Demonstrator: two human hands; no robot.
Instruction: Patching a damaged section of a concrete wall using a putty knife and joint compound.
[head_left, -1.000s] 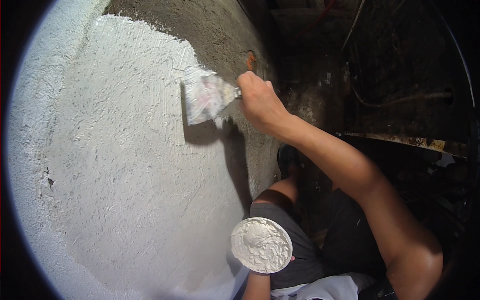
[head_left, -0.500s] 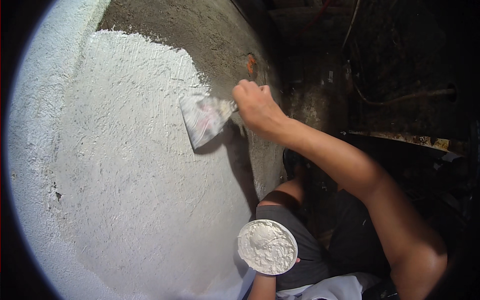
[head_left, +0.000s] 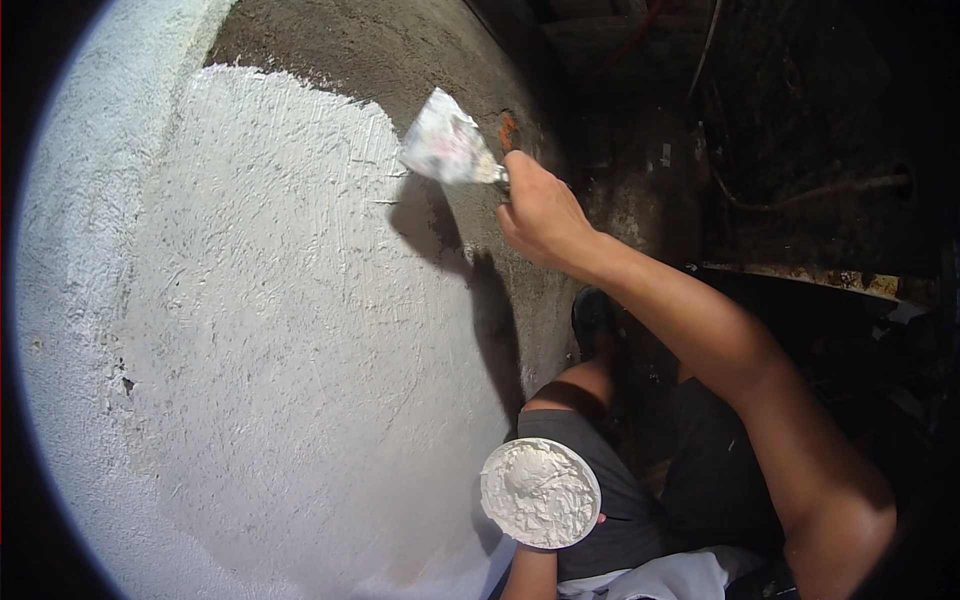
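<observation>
My right hand (head_left: pixel 543 210) is closed around the handle of a wide putty knife (head_left: pixel 447 145), whose blade is smeared with white and slightly blurred. The blade is over the border between the white putty coat (head_left: pixel 270 270) and bare grey-brown wall (head_left: pixel 330 45), casting a shadow below it. Whether it touches the wall I cannot tell. Low in the view, my left hand (head_left: pixel 602 518) supports a round white tub (head_left: pixel 597 490) from beneath. Thick white putty (head_left: pixel 540 490) fills the tub. Most of the left hand is hidden under it; a fingertip shows at the right rim.
An orange mark (head_left: pixel 509 130) is on the bare wall near my right hand. A rough white strip of wall (head_left: pixel 70 300) runs down the left side. Past my legs, the dark right side holds a thin pipe or hose (head_left: pixel 790 203) and a rusty, paint-flecked edge (head_left: pixel 850 282).
My right hand has moved up and slightly right, carrying the putty knife from the white coat toward the bare wall. Its blade has turned. The tub has barely shifted.
</observation>
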